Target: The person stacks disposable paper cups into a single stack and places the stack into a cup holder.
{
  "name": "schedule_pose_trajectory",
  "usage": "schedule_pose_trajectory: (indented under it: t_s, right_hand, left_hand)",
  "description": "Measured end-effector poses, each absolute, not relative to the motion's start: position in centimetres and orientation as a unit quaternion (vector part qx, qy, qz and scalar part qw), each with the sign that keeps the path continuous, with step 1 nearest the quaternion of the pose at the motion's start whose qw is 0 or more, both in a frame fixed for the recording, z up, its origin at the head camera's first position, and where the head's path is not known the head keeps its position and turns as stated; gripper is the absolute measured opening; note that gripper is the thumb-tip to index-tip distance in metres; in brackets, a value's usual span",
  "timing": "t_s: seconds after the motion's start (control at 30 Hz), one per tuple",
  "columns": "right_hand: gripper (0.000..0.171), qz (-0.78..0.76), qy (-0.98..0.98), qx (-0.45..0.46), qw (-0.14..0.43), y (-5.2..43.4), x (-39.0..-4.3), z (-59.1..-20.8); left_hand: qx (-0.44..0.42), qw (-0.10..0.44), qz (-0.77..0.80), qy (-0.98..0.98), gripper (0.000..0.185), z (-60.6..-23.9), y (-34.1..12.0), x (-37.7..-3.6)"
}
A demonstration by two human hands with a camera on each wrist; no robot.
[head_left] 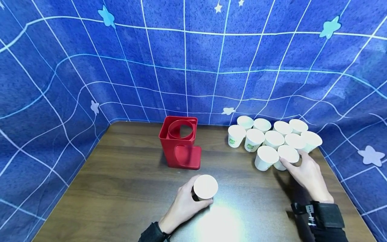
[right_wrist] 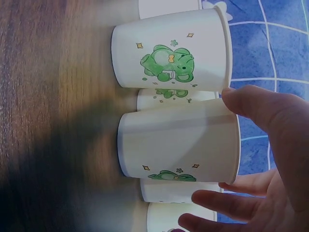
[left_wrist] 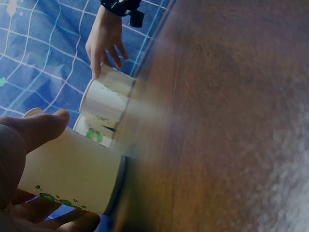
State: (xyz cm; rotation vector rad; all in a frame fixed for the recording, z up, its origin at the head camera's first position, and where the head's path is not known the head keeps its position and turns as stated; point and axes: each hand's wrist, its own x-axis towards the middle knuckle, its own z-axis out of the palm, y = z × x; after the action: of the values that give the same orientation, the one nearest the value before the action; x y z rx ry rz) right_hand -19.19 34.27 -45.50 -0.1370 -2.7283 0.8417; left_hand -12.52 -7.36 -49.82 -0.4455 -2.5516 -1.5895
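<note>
My left hand (head_left: 193, 198) grips a white paper cup (head_left: 205, 187) standing on the wooden table (head_left: 121, 188), near the front middle. In the left wrist view the thumb (left_wrist: 41, 126) lies over that cup (left_wrist: 72, 174) and the fingers curl under it. My right hand (head_left: 303, 168) holds the nearest cup (head_left: 288, 154) of a cluster at the right. Its thumb (right_wrist: 256, 104) is at this cup's (right_wrist: 178, 145) rim and its fingers (right_wrist: 217, 203) lie along the other side. A red cup holder (head_left: 180, 143) with a round opening on top stands behind the left hand.
Several more white cups with green cartoon prints (head_left: 273, 136) stand packed together at the table's back right, one right beside the held cup (right_wrist: 171, 50). A blue star-patterned cloth (head_left: 181, 60) walls in the table on all sides.
</note>
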Motion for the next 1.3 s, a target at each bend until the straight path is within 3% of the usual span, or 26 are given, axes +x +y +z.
schedule_pose_trajectory:
  t_s: [0.43,0.97,1.3]
  right_hand:
    - [0.071,0.282,-0.942,-0.059,0.171,34.3,-17.3,-44.5]
    - [0.070,0.299,-0.922,-0.092,0.229,34.0,-14.7,-39.7]
    - [0.079,0.302,-0.916,-0.085,0.251,31.9,-13.8,-37.1]
  left_hand:
    - [-0.147,0.066,-0.510,-0.845,0.075,-50.0,-7.3,-12.4]
    - [-0.145,0.060,-0.510,-0.846,0.075,-49.9,-7.4,-12.3]
    - [-0.150,0.067,-0.506,-0.847,0.075,-49.9,-7.3,-12.3]
